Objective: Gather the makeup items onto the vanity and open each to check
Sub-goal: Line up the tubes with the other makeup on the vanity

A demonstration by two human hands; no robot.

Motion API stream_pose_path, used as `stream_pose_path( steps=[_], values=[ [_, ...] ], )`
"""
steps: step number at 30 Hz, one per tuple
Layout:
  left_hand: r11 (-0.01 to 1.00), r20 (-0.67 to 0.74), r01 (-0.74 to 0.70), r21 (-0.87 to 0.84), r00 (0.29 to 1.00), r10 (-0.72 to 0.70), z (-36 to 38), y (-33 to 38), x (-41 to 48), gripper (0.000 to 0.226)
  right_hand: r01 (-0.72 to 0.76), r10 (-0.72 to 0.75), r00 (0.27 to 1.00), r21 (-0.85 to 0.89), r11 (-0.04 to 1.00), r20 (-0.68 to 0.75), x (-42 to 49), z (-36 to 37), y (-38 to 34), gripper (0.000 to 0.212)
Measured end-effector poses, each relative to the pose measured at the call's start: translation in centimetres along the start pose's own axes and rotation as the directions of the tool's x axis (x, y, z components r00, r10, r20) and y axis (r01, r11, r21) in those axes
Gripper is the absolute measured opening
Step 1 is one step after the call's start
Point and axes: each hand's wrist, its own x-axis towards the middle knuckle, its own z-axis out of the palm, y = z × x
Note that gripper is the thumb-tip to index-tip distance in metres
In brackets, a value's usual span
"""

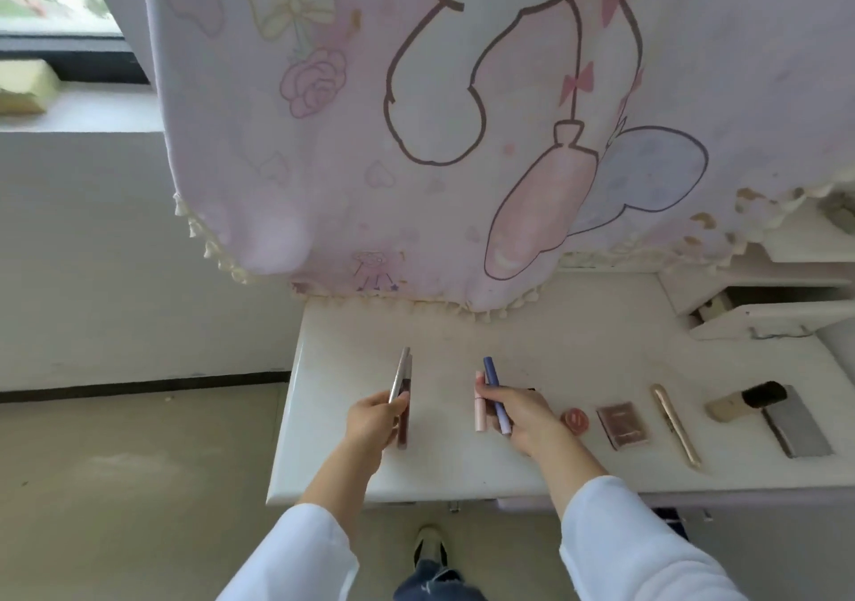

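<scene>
Over the left part of the white vanity top, my left hand grips two slim tubes: a silver one and a dark brown one. My right hand holds a blue tube and a pale pink tube side by side. To the right, in a row on the top, lie a small round red pot, a brown palette, a gold pen-like tube, a brush with dark bristles, and a grey flat case.
A pink cartoon-print cloth hangs over the back of the vanity down to its top. White shelves stand at the back right. Left of the vanity are bare floor and a window sill. My shoe shows below the front edge.
</scene>
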Motion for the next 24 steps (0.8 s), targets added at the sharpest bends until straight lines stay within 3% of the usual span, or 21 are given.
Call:
stream_pose_path(
  steps=[5,10,16,20,24],
  values=[
    [0.994,-0.204,-0.095,0.053,0.973,0.104,1.9,-0.5,0.8,0.013,0.083,-0.146,0.972,-0.314,0.946,-0.184,2.4,1.0,1.4,0.028],
    [0.962,-0.253,-0.096,0.254,0.954,0.162,2.7,-0.9,1.5,0.014,0.127,-0.259,0.937,-0.462,0.878,-0.234,3.1,2.5,2.2,0.029],
    [0.946,-0.241,-0.149,0.288,0.945,0.222,2.9,-1.3,1.5,0.016,0.185,-0.332,0.916,-0.496,0.848,-0.226,2.4,2.8,2.5,0.023],
    [0.961,-0.357,-0.15,0.234,0.906,0.228,1.7,-1.5,1.8,0.022,0.209,-0.355,0.888,-0.431,0.878,-0.292,1.4,2.0,2.2,0.026],
    [0.938,-0.486,-0.019,0.347,0.852,0.197,0.1,-1.6,1.7,0.029,0.217,-0.477,0.845,-0.66,0.72,-0.242,0.7,0.7,3.2,0.021]
  ],
)
